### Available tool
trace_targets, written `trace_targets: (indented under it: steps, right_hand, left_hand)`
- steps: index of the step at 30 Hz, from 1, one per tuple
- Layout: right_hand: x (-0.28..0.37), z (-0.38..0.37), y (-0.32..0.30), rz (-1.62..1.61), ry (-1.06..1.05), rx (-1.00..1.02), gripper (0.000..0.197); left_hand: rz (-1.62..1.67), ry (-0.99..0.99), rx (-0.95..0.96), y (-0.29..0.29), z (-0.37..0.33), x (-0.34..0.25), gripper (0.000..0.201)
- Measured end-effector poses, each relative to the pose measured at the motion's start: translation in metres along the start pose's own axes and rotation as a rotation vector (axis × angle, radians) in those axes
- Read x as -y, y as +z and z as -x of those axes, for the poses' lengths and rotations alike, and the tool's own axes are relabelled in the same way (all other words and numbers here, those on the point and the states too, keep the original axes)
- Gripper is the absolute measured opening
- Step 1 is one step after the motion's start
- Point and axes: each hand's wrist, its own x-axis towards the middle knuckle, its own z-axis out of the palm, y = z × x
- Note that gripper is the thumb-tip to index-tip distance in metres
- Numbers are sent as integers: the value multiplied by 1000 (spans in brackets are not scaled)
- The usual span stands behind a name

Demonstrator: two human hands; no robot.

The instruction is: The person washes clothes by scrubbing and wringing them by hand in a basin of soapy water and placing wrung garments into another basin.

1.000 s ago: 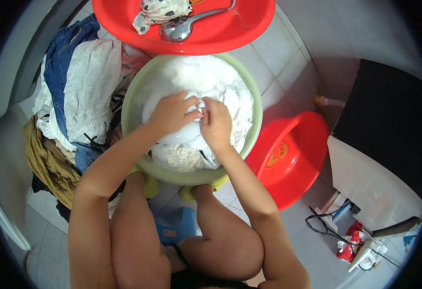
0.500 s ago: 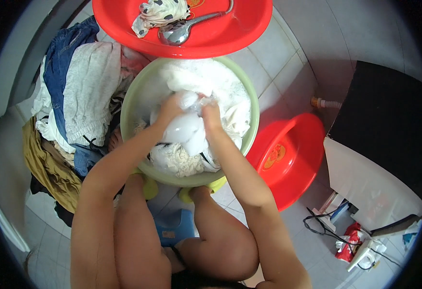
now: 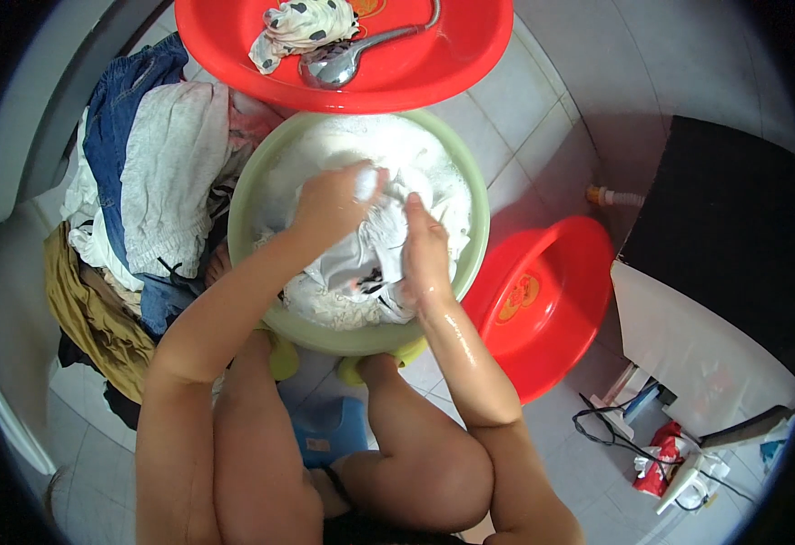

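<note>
Flanking the basin (image 3: 352,342): clothes (image 3: 170,182), red tub (image 3: 568,304)

My forearms, two: left (image 3: 252,291) and right (image 3: 461,350), both bare; right with a wet sheen. My hands, two: left (image 3: 335,207) and right (image 3: 426,250), bare. My legs (image 3: 424,454), pair: bare from thigh down. Slippers (image 3: 284,360), pair: yellow-green, rounded edges, partly hidden. Garment (image 3: 388,530), one: black, at my lap, mostly out of view; cut unclear.

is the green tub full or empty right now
Well filled, not empty: white clothes and suds spread across nearly all of the green tub. How deep they go cannot be told.
</note>
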Motion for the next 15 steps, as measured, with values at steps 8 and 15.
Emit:
trace_targets:
  steps: [8,15]
  right_hand:
    - [-43,-45,-20,782,-743,11,33]
    - [-61,-79,-27,1232,-359,30,22]
  left_hand:
    - [-190,301,236,-3,27,23,30]
    - [-123,19,491,26,26,55,32]
